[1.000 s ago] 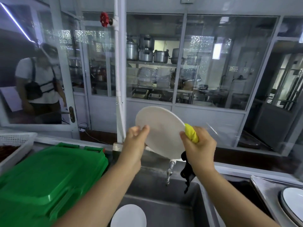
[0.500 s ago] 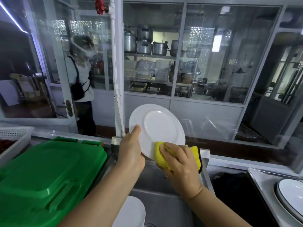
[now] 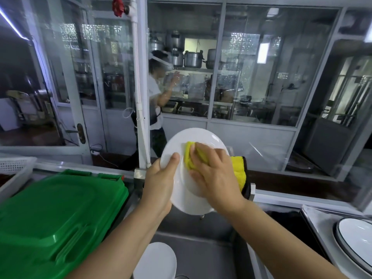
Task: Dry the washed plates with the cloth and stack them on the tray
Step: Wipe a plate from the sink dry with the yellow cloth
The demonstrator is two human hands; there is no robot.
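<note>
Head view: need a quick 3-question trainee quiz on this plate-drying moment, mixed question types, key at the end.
1. True or false: the yellow cloth is pressed against the face of the held plate.
2. Which hand grips the plate's rim? A) left hand B) right hand C) neither
3. Fill in: another white plate lies low in the ____.

Key: 1 true; 2 A; 3 sink.

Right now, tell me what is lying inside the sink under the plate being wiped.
One white plate lies inside the steel sink, below the held plate. The forearms and the frame's lower edge cover part of the basin, so anything else there cannot be seen.
</note>
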